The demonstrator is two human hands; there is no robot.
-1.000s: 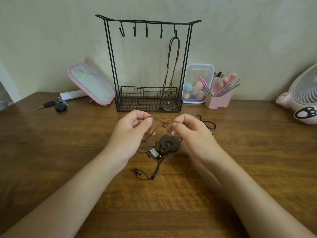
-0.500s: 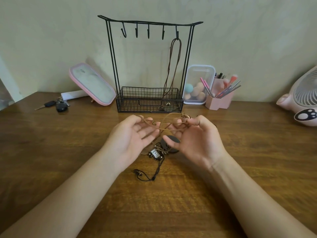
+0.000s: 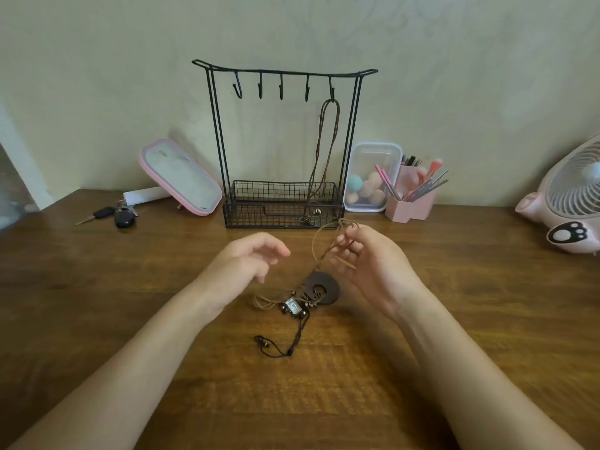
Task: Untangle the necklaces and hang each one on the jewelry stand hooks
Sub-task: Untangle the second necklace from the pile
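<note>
Untangling: right hand (image 3: 373, 264) pinches the brown cord (image 3: 319, 241), left hand (image 3: 243, 264) free
The cord runs down to a dark round pendant (image 3: 324, 289) lying on the table (image 3: 324, 401) between the hands, tangled with a black cord (image 3: 293, 339); the left fingers hang loosely curled, empty. One necklace (image 3: 324, 141) hangs from the rightmost hook of the jewelry stand (image 3: 282, 73)

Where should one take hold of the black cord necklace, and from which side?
Pinch the black cord necklace at its near beaded end, from above: that end lies loose and flat, away from the tangle at the round pendant.
</note>
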